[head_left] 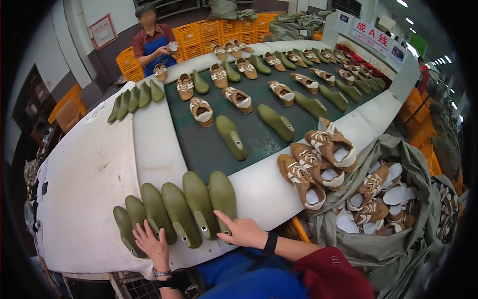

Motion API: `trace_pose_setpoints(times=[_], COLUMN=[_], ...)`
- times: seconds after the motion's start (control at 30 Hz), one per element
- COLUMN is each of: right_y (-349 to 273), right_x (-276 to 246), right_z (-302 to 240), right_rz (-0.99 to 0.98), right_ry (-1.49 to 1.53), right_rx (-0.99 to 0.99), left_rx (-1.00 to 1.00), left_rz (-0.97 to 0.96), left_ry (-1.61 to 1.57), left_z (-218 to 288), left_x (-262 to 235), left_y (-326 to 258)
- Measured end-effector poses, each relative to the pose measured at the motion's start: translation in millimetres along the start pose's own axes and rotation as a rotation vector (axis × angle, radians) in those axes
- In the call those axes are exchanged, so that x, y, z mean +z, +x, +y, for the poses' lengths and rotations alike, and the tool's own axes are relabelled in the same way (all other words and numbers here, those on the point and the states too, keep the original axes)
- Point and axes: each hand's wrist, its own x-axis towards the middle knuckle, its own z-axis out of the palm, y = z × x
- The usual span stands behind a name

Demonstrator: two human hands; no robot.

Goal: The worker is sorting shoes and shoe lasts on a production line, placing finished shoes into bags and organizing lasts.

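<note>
Several olive-green shoe lasts stand in a row at the near edge of the white table, toes pointing away from me. My left hand is open, its fingers spread over the heel ends of the lasts on the left of the row. My right hand lies at the heel end of the rightmost last. Its index finger and thumb are stretched apart over that last, and I see nothing gripped; its other fingers are partly hidden.
A green conveyor belt carries brown-and-white shoes and green lasts. More shoes stand on its near ledge, beside a grey sack full of shoes. Across the table, a person in a blue apron holds a shoe before orange crates.
</note>
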Motion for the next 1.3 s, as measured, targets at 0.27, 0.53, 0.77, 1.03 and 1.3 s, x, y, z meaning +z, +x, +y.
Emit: trace_pose_setpoints(times=[0.27,0.53,0.77,1.03,1.3], right_y=[-2,6,9,12,10], right_x=[3,-10,-1,-3,-5], right_z=[-3,-7,-7,-11,-13], right_rz=[-0.054,-0.066,-0.074,-0.100,-0.103], right_ry=[0.028,-0.023,0.063,0.108,0.120], right_rx=[-0.027,0.080,0.102,0.144,0.145], left_rx=[0.055,0.077,0.044,0.137,0.120], left_rz=[0.103,0.215,0.215,0.102,-0.027], left_ry=[-0.135,-0.147,-0.129,-0.092,-0.222], left_z=[-15,10,-2,13,24], left_x=[1,-7,-7,-7,-6], left_y=[14,23,18,-7,-47])
